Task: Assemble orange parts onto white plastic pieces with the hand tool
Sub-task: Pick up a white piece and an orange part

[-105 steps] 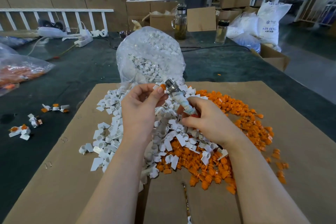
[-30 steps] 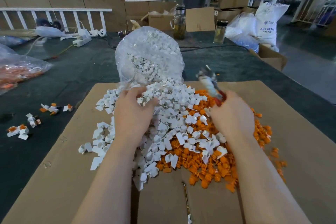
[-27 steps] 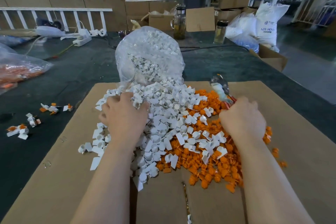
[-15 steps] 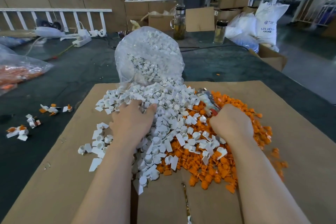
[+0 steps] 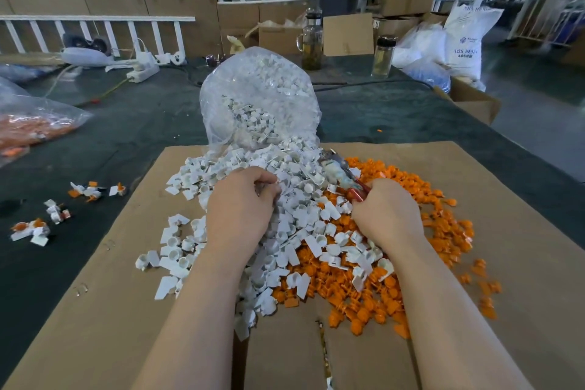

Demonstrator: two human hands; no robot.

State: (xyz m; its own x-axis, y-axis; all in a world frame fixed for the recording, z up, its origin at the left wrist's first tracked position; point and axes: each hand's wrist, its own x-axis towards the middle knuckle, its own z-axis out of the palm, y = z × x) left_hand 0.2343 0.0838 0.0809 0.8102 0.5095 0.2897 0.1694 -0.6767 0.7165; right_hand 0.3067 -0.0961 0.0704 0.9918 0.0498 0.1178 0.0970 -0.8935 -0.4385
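Left hand [image 5: 240, 209]: lies palm down on the heap of white pieces [image 5: 285, 222], fingers curled into the parts at the far end; the grip looks closed on a white piece or two, though what exactly sits between the fingers is hidden
Right hand [image 5: 384, 214]: knuckles up at the seam where white meets orange, grip clamped round the red handle of the hand tool [image 5: 340, 172]
Hand tool: slants up and away to the left from the right fist, its pale taped shaft and metal head lying over the far edge of the white heap
White pieces: a broad pile across the left and middle of the cardboard sheet [image 5: 522, 231], spilling out of the mouth of the clear bag [image 5: 259, 104] that lies at the sheet's far edge
Orange parts [image 5: 411, 263]: spread over the right half of the sheet, partly under the white pieces where the two piles meet, with a few strays near the right side
Cardboard sheet: flat on the dark tabletop [image 5: 126, 136], a seam running toward the viewer between the forearms
Assembled bits [image 5: 57, 212]: small clusters of white and orange lying on the tabletop left of the sheet
Bag of orange parts [image 5: 28, 127]: at the far left edge of the tabletop
Far end of tabletop: a glass jar [image 5: 311, 41] and a dark-capped bottle [image 5: 383, 57] stand well apart from the work, a white power strip [image 5: 142, 68] to their left
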